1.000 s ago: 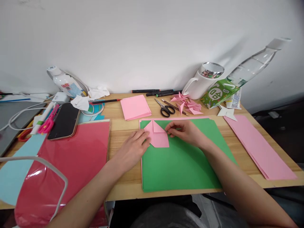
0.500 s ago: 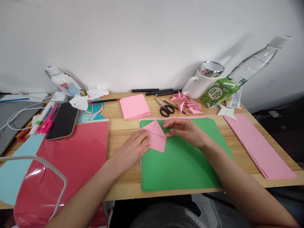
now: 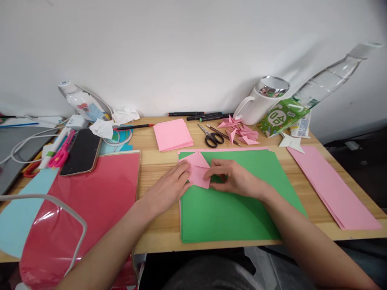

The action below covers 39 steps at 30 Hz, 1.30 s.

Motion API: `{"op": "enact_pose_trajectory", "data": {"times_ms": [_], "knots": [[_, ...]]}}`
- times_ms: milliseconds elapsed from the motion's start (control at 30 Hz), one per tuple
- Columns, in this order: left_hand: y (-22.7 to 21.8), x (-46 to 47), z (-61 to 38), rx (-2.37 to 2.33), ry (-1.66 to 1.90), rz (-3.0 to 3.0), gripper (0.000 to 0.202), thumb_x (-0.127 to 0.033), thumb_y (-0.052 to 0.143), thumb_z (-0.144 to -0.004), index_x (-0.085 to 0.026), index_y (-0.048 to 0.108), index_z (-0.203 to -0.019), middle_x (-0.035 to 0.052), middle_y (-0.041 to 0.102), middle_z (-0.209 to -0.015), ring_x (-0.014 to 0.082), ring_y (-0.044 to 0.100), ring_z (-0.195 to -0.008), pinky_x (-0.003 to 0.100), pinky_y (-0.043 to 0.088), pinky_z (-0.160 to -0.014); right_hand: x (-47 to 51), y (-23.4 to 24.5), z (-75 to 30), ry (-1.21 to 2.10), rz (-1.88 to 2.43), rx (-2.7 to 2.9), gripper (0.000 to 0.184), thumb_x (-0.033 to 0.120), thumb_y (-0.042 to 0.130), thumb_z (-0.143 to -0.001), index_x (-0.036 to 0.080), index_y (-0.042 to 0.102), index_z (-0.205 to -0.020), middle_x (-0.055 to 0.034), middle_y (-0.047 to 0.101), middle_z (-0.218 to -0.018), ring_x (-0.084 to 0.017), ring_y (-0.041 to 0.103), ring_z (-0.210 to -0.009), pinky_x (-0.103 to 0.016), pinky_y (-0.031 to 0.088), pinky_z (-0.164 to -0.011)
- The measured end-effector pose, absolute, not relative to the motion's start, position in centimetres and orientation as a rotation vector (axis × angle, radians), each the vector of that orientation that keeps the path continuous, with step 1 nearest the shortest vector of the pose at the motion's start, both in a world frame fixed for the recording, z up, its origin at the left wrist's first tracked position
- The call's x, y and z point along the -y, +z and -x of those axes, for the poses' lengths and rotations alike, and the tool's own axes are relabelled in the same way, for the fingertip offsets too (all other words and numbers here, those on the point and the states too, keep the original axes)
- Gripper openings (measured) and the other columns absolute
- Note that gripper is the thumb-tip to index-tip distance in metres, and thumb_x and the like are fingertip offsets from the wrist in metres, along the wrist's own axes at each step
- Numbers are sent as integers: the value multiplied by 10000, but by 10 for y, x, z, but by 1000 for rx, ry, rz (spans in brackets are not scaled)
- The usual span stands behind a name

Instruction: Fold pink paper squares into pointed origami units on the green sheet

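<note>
1. Your right hand is reaching farther onto the folded pink paper than before, fingers curled; pinching cannot be told.
2. Your left hand, flattened, is hiding part of its left side.
3. Green paper is lying beneath, on your wooden table by a white wall.

Just right of the white cylindrical mug with a handle and a shiny rim, a green box-shaped carton bore one large white character that read as 哈; a smaller panel near its upper corner was too tiny to read. Farther right of the mug, the white flat packet carried blurred blue print. Well left of the mug, a white rounded plastic bottle showed illegible red lettering, and a white block-shaped plastic adapter had grey markings too small to make out.
</note>
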<state>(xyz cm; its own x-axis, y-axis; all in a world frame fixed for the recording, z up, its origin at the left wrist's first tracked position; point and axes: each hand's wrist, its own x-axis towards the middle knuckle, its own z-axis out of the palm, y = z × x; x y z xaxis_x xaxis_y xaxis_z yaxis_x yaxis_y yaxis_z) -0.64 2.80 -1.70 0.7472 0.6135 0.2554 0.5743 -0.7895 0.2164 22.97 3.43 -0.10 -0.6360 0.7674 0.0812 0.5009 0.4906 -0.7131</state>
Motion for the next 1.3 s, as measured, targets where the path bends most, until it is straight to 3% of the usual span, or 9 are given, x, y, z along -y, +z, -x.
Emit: {"op": "enact_pose_trajectory", "data": {"times_ms": [133, 267, 500, 633, 867, 1300], "knots": [[-17, -28, 7, -964, 467, -2840, 265, -268, 372, -956, -111, 530, -1100, 163, 568, -1233, 252, 470, -1260, 414, 481, -996, -35, -3, -231, 762, 1029, 2394, 88, 263, 663, -808, 197, 720, -797, -29, 514, -791, -130, 513, -694, -243, 392, -607], [-15, -27, 6, -895, 457, -2876, 244, -224, 366, -955, -96, 546, -1060, 165, 577, -1216, 244, 489, -1242, 405, 487, -991, -36, -4, -229, 918, 980, 2339, 146, 292, 616, -849, 185, 700, -796, -55, 592, -899, -145, 570, -768, -260, 435, -681], [-14, -24, 6, -846, 446, -2903, 230, -179, 384, -945, -98, 571, -1054, 158, 578, -1204, 253, 462, -1262, 415, 475, -1002, -39, -11, -221, 969, 1142, 2177, 240, 350, 586, -861, 158, 642, -729, -36, 617, -747, -118, 527, -607, -237, 399, -560], [-6, -20, 6, -883, 340, -2914, 225, -169, 394, -938, -104, 600, -1002, 131, 612, -1115, 246, 529, -1175, 386, 503, -958, -38, -17, -218, 922, 1192, 2120, 241, 376, 599, -852, 165, 641, -744, -8, 585, -663, -108, 492, -565, -231, 381, -539], [-3, -19, 9, -806, 346, -2920, 221, -136, 427, -916, -82, 641, -916, 133, 646, -1073, 255, 567, -1131, 387, 499, -966, -39, -25, -215, 782, 1225, 2159, 144, 317, 603, -859, 176, 628, -871, -14, 607, -703, -134, 524, -653, -243, 403, -600], [-1, -20, 14, -836, 334, -2831, 238, -123, 384, -924, -100, 603, -1017, 135, 677, -1069, 237, 553, -1176, 373, 516, -936, -41, -25, -215, 787, 1208, 2154, 200, 363, 574, -871, 185, 641, -810, -26, 615, -697, -140, 527, -635, -260, 410, -594]]}}
